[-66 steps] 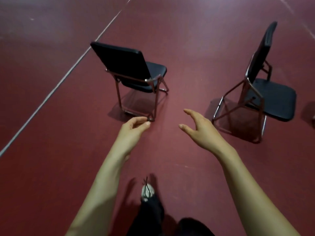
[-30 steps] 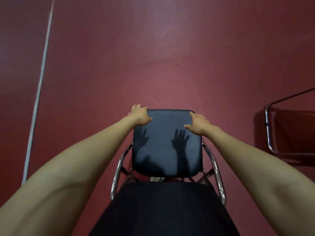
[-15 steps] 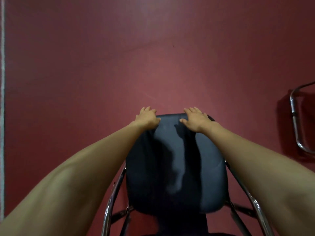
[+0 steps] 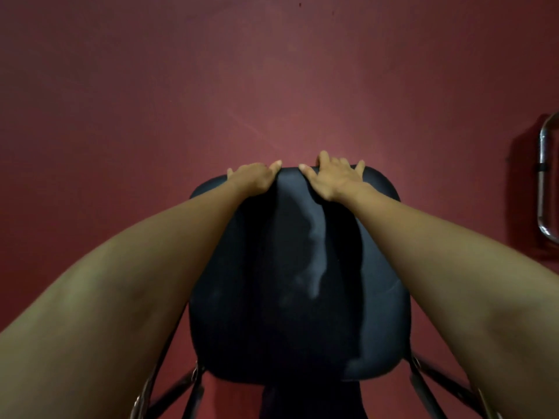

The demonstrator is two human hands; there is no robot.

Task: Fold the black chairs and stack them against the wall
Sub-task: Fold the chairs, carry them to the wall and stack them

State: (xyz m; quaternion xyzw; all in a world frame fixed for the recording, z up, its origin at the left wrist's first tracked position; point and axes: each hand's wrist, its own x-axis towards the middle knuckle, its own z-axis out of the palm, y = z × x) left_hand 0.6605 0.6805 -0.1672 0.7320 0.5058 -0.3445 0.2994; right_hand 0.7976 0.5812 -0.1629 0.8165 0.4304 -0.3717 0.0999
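Holds a black chair (image 4: 299,282) by the far edge of its padded seat, using both hands. Hooks the left hand (image 4: 252,178) over that edge, fingers curled down out of sight behind the padding, thumb lying on top and pointing toward the right hand (image 4: 331,176). Clamps the right hand on the same edge just beside the left, fingers spread and bent over the rim, thumb on top pointing back at the left hand. Leaves a narrow strip of black padding between the 2 thumbs: hands close together, not touching.

Stretches both bare forearms out above the seat, 1 along each side, with the whole pad lying below and behind the hands. Throws dark arm shadows across the padding behind the hands, split by a pale streak of light. Cannot tell the seat's tilt from this angle.

Shows the chair's metal legs (image 4: 416,376) well back from the hands, down near the elbows, splaying outward under the near edge of the seat. Shows dark red floor (image 4: 151,86) beyond the fingertips and out to both sides. Catches a bent chrome tube (image 4: 543,182) well off to the right of the right hand, at the very edge of view, with a dark shadow beside it on the floor.
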